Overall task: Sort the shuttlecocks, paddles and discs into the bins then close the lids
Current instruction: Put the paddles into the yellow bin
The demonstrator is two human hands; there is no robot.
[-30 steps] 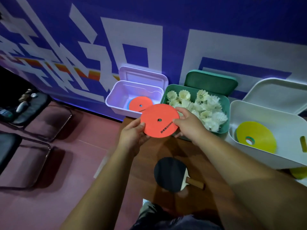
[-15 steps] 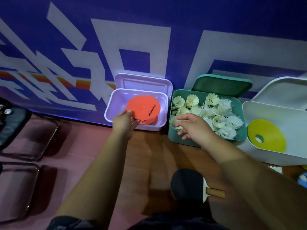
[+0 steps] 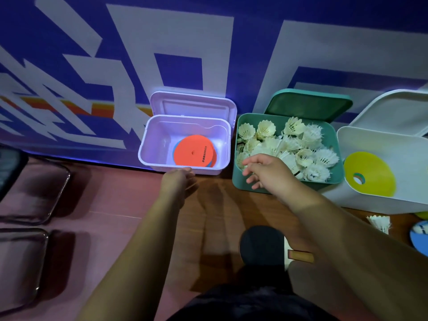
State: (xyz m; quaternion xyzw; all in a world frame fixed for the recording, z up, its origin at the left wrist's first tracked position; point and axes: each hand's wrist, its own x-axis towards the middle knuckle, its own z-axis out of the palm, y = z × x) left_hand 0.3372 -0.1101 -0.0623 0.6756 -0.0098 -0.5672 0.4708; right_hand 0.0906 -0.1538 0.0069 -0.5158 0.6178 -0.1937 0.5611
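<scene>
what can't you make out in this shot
Head view, the only one:
- Discs under the top orange disc in the lavender bin: covered, count unknown.
- Black paddle: right forearm crosses its handle.
- Blue item and white bin: cut off by right edge.
- Left hand: motion-blurred, finger pose unclear.
- Shuttlecocks: piled, uncountable.

1. orange disc (image 3: 194, 153) lies flat inside the open lilac bin (image 3: 148, 144).
2. left hand (image 3: 178, 181), empty, sits just before that bin's near wall.
3. right hand (image 3: 269, 172), fingers spread, hovers over the green bin (image 3: 240, 181) of shuttlecocks (image 3: 308, 147).
4. black paddle (image 3: 262, 246) lies on the floor below.
</scene>
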